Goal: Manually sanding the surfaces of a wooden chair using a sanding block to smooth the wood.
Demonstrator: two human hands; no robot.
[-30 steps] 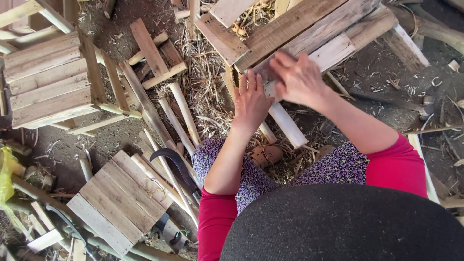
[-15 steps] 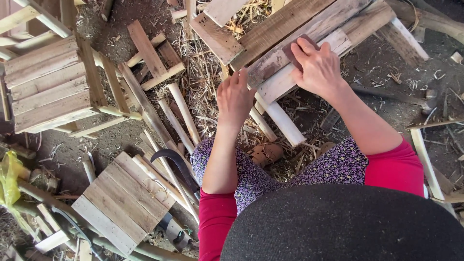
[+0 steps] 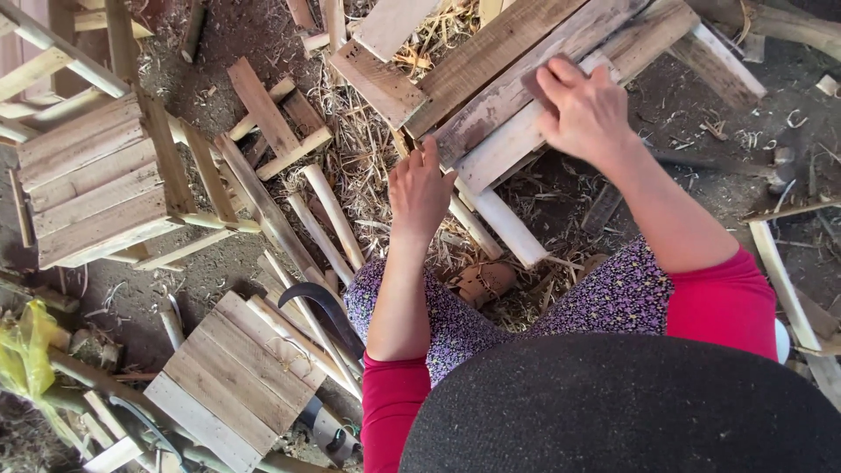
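Sliding farther up the pale slat (image 3: 517, 140), right hand (image 3: 583, 109) pressing flat, left hand (image 3: 420, 188) open beside it

packages: 1 | item: crumpled yellow plastic bag (image 3: 26, 355) | place: far left edge, on the dirt among wood offcuts | labels: 0 | signs: 0 | screens: 0
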